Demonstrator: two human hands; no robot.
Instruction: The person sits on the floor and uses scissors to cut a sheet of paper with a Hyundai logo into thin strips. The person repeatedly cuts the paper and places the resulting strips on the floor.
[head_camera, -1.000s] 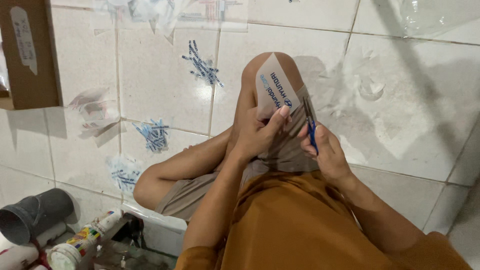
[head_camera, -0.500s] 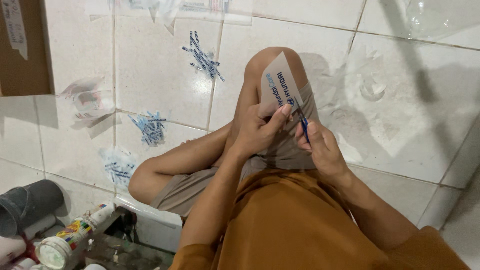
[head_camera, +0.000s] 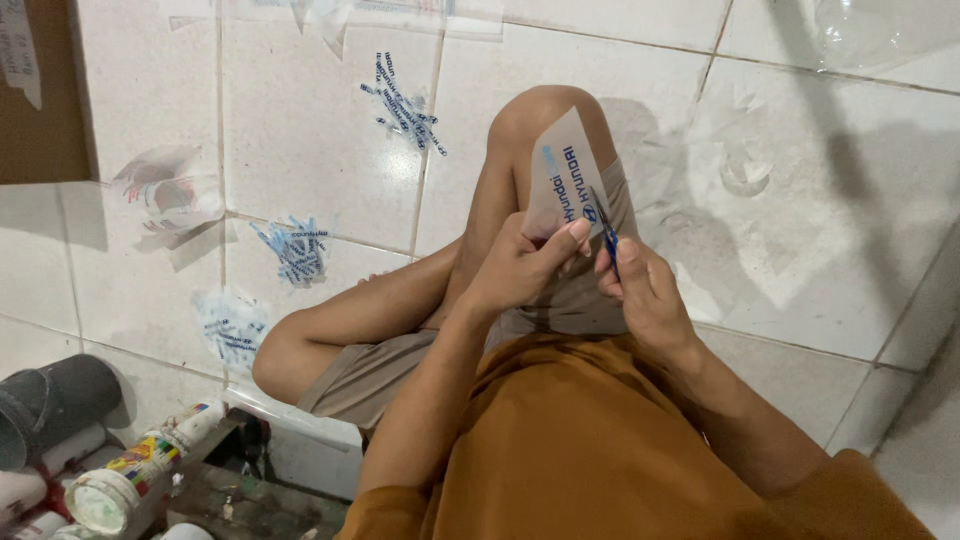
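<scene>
Hands (head_camera: 585, 275) pinch clear sticker sheet (head_camera: 562, 175) — blue tool (head_camera: 607, 232) at its edge.

A clear sticker sheet (head_camera: 562, 178) with blue print is standing over the raised knee. Small piles of cut blue-printed labels (head_camera: 403, 105) (head_camera: 298, 248) (head_camera: 232, 326) are lying on the tiled floor (head_camera: 820, 240).
</scene>
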